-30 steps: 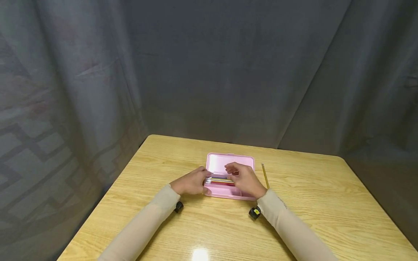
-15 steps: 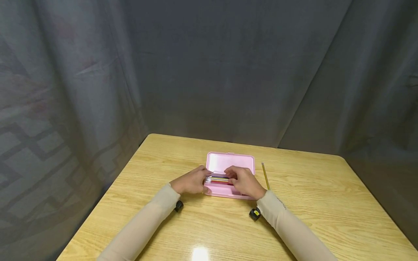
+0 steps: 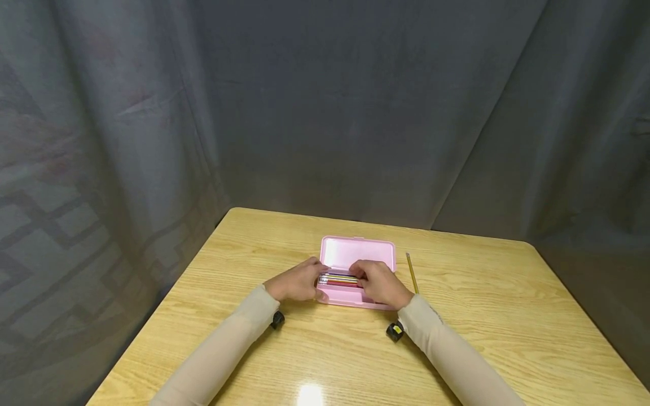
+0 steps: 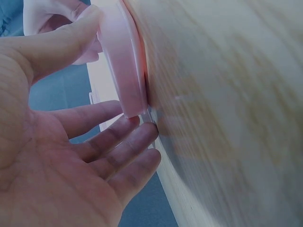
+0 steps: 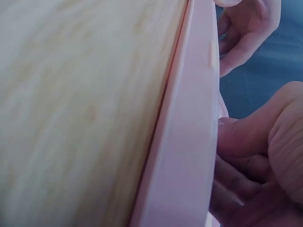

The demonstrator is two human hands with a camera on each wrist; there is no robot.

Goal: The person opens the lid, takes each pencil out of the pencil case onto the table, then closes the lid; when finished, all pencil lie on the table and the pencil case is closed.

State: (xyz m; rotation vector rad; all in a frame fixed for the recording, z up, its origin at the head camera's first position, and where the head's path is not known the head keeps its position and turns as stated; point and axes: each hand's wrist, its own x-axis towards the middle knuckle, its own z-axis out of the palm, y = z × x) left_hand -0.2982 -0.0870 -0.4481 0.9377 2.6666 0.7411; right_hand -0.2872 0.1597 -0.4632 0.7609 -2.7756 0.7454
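Note:
A pink pencil case (image 3: pixel 347 303) lies with its lid (image 3: pixel 358 252) raised at the back. Inside, several coloured pencils (image 3: pixel 339 280) lie side by side in the rear part. My left hand (image 3: pixel 299 282) grips the case's left end; in the left wrist view the thumb (image 4: pixel 71 40) is on one side and the fingertips (image 4: pixel 147 132) are at the other. My right hand (image 3: pixel 381 282) reaches into the case, thumb and fingers around the pencils' right ends. Its fingertips are hidden behind the front wall (image 5: pixel 189 132) in the right wrist view.
A single yellow pencil (image 3: pixel 412 273) lies on the wooden table (image 3: pixel 487 316), just right of the case. Grey curtains (image 3: pixel 325 113) hang behind the table and at both sides.
My right hand has lowered into the case, its thumb and fingers closing in on the pencils' right ends. The left hand stays at the case's left end.

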